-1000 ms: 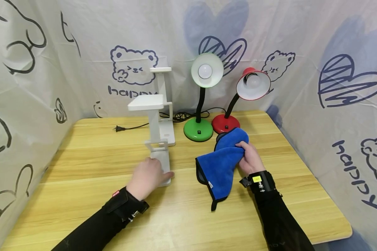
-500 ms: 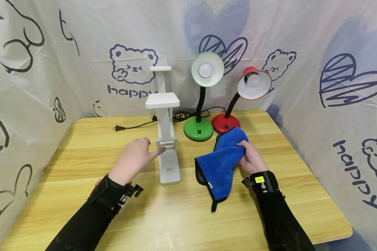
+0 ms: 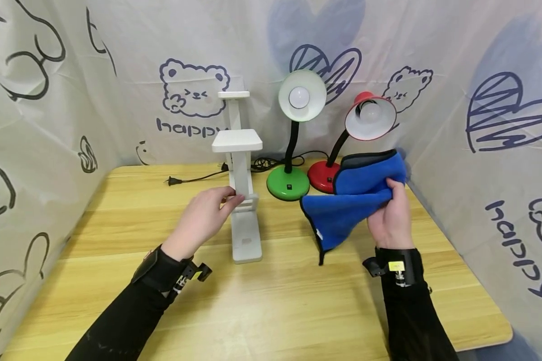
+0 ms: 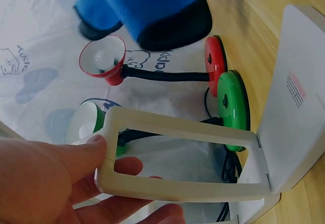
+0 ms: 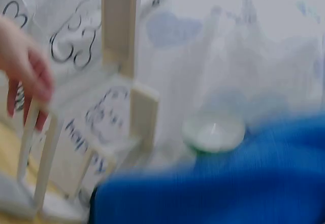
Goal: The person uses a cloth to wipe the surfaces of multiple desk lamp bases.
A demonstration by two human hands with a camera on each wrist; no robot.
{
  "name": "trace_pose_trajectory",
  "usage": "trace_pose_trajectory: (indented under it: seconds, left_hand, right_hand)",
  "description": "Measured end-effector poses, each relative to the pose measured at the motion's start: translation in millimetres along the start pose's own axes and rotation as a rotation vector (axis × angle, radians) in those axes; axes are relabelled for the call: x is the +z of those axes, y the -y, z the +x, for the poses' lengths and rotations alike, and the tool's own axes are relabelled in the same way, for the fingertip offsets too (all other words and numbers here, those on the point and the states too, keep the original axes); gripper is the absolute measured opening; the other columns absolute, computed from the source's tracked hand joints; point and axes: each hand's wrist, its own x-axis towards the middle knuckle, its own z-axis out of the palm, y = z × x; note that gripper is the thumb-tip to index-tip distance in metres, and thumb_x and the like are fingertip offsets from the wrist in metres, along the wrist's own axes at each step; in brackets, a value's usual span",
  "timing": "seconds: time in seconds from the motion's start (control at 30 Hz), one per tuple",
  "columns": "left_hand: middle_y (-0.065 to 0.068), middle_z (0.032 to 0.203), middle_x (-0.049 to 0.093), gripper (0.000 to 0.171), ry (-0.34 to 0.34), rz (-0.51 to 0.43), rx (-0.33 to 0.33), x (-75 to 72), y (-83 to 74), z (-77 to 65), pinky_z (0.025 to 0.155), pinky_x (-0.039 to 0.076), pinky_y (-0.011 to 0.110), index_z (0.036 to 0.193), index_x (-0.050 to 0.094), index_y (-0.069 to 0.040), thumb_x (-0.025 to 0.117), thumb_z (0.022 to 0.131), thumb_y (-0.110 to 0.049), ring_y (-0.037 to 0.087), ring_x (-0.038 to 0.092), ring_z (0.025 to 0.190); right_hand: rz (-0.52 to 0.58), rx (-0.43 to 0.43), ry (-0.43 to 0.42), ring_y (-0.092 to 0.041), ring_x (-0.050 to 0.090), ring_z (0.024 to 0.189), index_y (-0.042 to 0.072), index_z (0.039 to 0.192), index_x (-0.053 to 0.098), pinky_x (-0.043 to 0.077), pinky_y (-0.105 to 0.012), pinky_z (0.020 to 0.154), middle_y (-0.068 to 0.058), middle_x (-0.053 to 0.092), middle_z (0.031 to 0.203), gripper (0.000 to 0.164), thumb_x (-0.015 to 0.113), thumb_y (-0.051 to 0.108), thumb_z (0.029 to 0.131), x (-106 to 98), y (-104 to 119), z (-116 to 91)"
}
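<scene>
My left hand (image 3: 203, 218) pinches the upright loop-shaped frame (image 4: 203, 191) on the nearer white stand (image 3: 246, 243), thumb on one side and fingers on the other. That stand has a flat foot, a slim post and a flat rectangular top. Off to the right, my right hand (image 3: 394, 220) grips a blue cloth (image 3: 343, 213) with black edging. The cloth hangs folded above the table, its hanging corner pointing down to the left. In the right wrist view the blurred cloth (image 5: 213, 198) covers the lower part, and the right fingers are hidden.
A second white stand (image 3: 234, 111) is directly behind the first. A green lamp (image 3: 288, 183) and a red lamp (image 3: 322, 176) stand at the back of the wooden table (image 3: 271, 316). Black cords and a plug (image 3: 173, 181) lie behind the stands. Patterned curtains enclose the table.
The nearer stand has shifted right, and my left hand went from its foot to its loop frame, letting go in between. My right hand has lifted the blue cloth up and rightward.
</scene>
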Motion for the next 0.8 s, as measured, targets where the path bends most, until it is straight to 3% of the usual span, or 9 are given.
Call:
trace_pose_trajectory:
  seconds: [0.13,0.23,0.3,0.4,0.5,0.57,0.67,0.73,0.8]
  left_hand:
    - [-0.004,0.097,0.070,0.033,0.004,0.007,-0.007,-1.0,-0.4,0.2,0.065,0.045,0.033,0.104,0.068,-0.021,0.050,0.098,-0.048,0.014,0.058,0.072]
    - [-0.004,0.099,0.070,0.034,0.007,0.005,-0.008,-1.4,-0.4,0.5,0.065,0.045,0.032,0.105,0.068,-0.021,0.050,0.098,-0.049,0.013,0.059,0.073]
    - [-0.004,0.099,0.070,0.034,0.008,-0.001,-0.008,-1.2,-0.2,0.8,0.065,0.045,0.033,0.106,0.068,-0.021,0.050,0.098,-0.049,0.013,0.059,0.074]
    - [-0.004,0.099,0.070,0.033,0.005,-0.009,-0.015,-1.8,-0.6,1.3,0.065,0.044,0.032,0.106,0.069,-0.020,0.051,0.098,-0.048,0.013,0.059,0.074]
    - [-0.004,0.099,0.070,0.033,0.001,-0.005,-0.023,-2.4,-1.1,1.8,0.064,0.044,0.032,0.106,0.069,-0.020,0.052,0.098,-0.047,0.013,0.059,0.074]
    - [-0.004,0.098,0.070,0.033,0.003,-0.001,-0.025,-2.8,-1.3,1.7,0.064,0.044,0.032,0.105,0.069,-0.020,0.052,0.098,-0.047,0.014,0.059,0.073]
    - [-0.004,0.096,0.069,0.034,0.007,0.004,-0.024,-2.5,-0.7,1.6,0.063,0.044,0.032,0.105,0.069,-0.020,0.051,0.098,-0.048,0.013,0.058,0.072]
    - [-0.004,0.094,0.069,0.034,0.010,0.001,-0.022,-2.1,-0.3,1.2,0.061,0.043,0.032,0.105,0.069,-0.020,0.051,0.098,-0.048,0.013,0.058,0.070]
    - [-0.004,0.093,0.069,0.035,0.008,-0.002,-0.023,-1.9,0.0,0.9,0.060,0.043,0.031,0.106,0.069,-0.020,0.051,0.098,-0.048,0.013,0.057,0.068]
  right_hand:
    - [-0.184,0.025,-0.276,-0.009,0.031,0.127,0.021,0.142,0.034,0.020,-0.023,0.108,0.011,0.035,0.139,0.047,0.054,0.023,0.100,18.7,7.6,-4.6]
    - [-0.360,-0.051,-0.366,-0.014,0.040,0.107,0.015,0.123,0.052,0.028,-0.025,0.094,0.004,0.043,0.114,0.031,0.061,0.028,0.096,29.5,-0.6,-3.7]
    - [-0.498,-0.114,-0.319,-0.016,0.042,0.096,0.010,0.107,0.056,0.031,-0.027,0.086,0.001,0.044,0.099,0.020,0.060,0.027,0.097,34.7,-12.7,-2.5]
    - [-0.796,-0.160,-0.174,-0.017,0.044,0.084,0.007,0.094,0.059,0.034,-0.028,0.077,-0.002,0.046,0.086,0.020,0.059,0.027,0.097,37.5,-41.1,-1.8]
    - [-1.159,-0.141,0.021,-0.016,0.049,0.090,0.009,0.091,0.066,0.039,-0.032,0.081,-0.003,0.054,0.093,0.025,0.057,0.032,0.098,36.0,-76.5,-5.1]
    - [-1.325,-0.101,0.135,-0.016,0.050,0.089,0.012,0.081,0.065,0.040,-0.035,0.079,-0.003,0.053,0.094,0.032,0.056,0.037,0.098,36.0,-99.9,-9.7]
    - [-1.444,-0.024,0.258,-0.017,0.051,0.079,0.015,0.065,0.052,0.041,-0.035,0.070,-0.002,0.051,0.081,0.042,0.055,0.040,0.097,41.1,-129.7,-19.3]
    - [-1.483,0.017,0.290,-0.016,0.050,0.071,0.016,0.063,0.048,0.039,-0.033,0.064,0.000,0.048,0.073,0.043,0.056,0.041,0.097,48.0,-144.9,-27.8]
    - [-1.532,0.021,0.318,-0.013,0.051,0.068,0.019,0.067,0.055,0.039,-0.031,0.060,0.003,0.050,0.071,0.035,0.058,0.040,0.095,55.0,-156.2,-35.4]
